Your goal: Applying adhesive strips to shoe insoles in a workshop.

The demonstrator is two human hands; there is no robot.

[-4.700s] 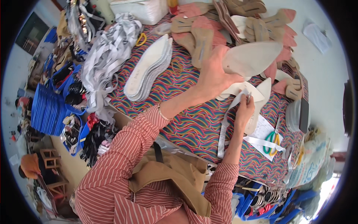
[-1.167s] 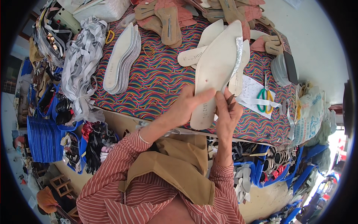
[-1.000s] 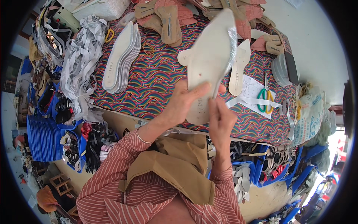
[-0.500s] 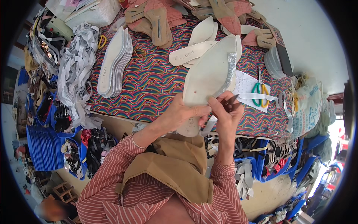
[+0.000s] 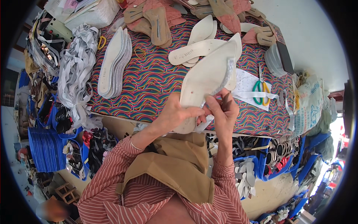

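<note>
Between my hands, over the near side of the table, is a cream insole [image 5: 203, 72] with its broad pointed end aimed away from me. My left hand [image 5: 176, 112] grips its narrow part from the left, thumb on top. A shiny silver strip [image 5: 229, 72] runs along the insole's right edge. My right hand [image 5: 223, 109] pinches that strip against the edge near the insole's middle, fingers bent. The strip's loose tail [image 5: 205, 124] hangs pale below my fingers. Part of the insole's heel is hidden by my left thumb.
More cream insoles [image 5: 186, 53] lie beyond. A stack of grey-edged insoles [image 5: 110, 69] and a bundle of grey strips [image 5: 78, 63] are at left. Scissors [image 5: 262, 87] rest on white paper [image 5: 244, 76] at right, near a clear round container [image 5: 274, 61]. Blue bins [image 5: 278, 168] stand below the table edge.
The insole and both hands have shifted slightly left. My right fingers sit a little lower along the edge, and the silver strip follows the curve closer to the narrow part.
</note>
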